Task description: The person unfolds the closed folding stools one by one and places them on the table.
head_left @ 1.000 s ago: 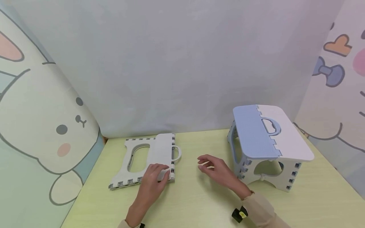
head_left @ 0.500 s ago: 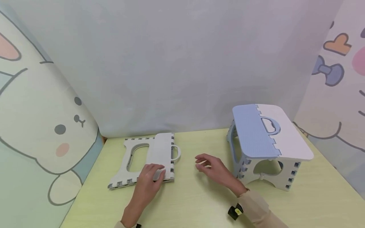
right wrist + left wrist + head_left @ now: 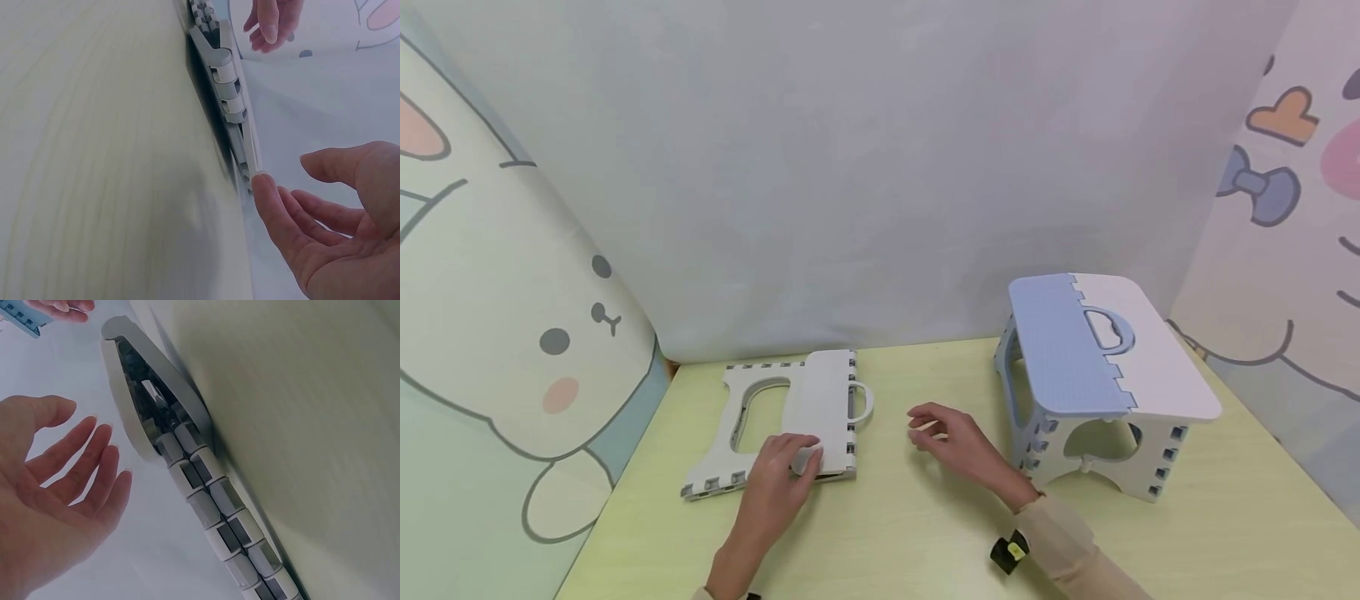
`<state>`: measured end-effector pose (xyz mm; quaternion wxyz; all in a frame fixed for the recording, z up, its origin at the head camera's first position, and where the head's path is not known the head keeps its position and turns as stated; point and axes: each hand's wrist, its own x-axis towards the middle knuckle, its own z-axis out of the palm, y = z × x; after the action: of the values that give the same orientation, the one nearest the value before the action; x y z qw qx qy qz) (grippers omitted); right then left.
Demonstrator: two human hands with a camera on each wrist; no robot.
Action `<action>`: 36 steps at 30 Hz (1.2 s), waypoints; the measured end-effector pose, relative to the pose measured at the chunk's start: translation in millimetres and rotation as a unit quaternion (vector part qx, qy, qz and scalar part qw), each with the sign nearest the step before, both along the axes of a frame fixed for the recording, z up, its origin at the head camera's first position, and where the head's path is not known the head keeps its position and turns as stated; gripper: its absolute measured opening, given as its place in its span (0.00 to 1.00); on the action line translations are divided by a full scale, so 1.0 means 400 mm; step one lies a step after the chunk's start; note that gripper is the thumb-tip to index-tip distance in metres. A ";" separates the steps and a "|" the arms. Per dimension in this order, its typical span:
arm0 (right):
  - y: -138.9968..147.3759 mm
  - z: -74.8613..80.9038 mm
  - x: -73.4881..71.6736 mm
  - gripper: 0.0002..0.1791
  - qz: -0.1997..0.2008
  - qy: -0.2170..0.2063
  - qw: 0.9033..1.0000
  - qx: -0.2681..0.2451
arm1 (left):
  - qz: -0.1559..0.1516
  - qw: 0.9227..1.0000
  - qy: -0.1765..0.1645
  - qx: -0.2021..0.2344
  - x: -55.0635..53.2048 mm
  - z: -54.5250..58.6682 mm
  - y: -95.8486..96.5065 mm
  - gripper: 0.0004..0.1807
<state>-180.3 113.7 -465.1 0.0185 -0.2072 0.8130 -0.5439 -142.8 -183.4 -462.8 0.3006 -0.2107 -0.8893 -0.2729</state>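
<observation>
A folded white step stool [image 3: 820, 400] lies flat on the table, its small loop handle [image 3: 867, 403] pointing right. My left hand [image 3: 775, 479] is over its near edge, fingers loosely bent. In the left wrist view a gap shows between those fingers [image 3: 94, 462] and the folded stool's hinged edge [image 3: 206, 487]. My right hand [image 3: 955, 442] is in the air right of the folded stool, thumb and fingers apart and holding nothing. Beyond it on the right stands an unfolded step stool [image 3: 1067, 350] with a blue and white top.
The pale yellow-green table [image 3: 917, 533] runs up to a light grey curtain [image 3: 880, 183] at the back. Side panels with cartoon drawings [image 3: 550, 350] flank it. The standing stool's legs [image 3: 1150, 467] are close to my right forearm.
My left hand has slid left along the folded stool's near edge. My right hand has drifted slightly left. Both stools keep their places, and the head view has shifted a little.
</observation>
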 end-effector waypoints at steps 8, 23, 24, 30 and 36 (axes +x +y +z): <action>-0.017 -0.002 -0.012 0.17 -0.006 -0.014 1.000 0.001 | 0.014 1.000 -0.012 -0.009 0.001 -0.003 -0.021 0.11; -0.035 -0.007 -0.029 0.16 -0.014 -0.033 0.999 -0.002 | 0.027 1.000 -0.009 -0.010 0.002 -0.006 -0.056 0.11; -0.036 -0.006 -0.030 0.16 -0.015 -0.035 0.999 -0.002 | 0.027 1.000 -0.009 -0.011 0.001 -0.006 -0.058 0.11; -0.049 -0.006 -0.037 0.16 -0.023 -0.044 0.999 0.003 | 0.035 0.999 -0.017 -0.008 0.004 -0.005 -0.067 0.11; -0.057 -0.007 -0.044 0.17 -0.023 -0.047 0.999 0.007 | 0.043 0.999 -0.023 -0.003 0.007 -0.002 -0.076 0.12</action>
<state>-197.9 91.1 -467.7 0.0452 -0.1628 0.8196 -0.5475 -139.9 -213.6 -463.5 0.2905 -0.1673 -0.9051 -0.2616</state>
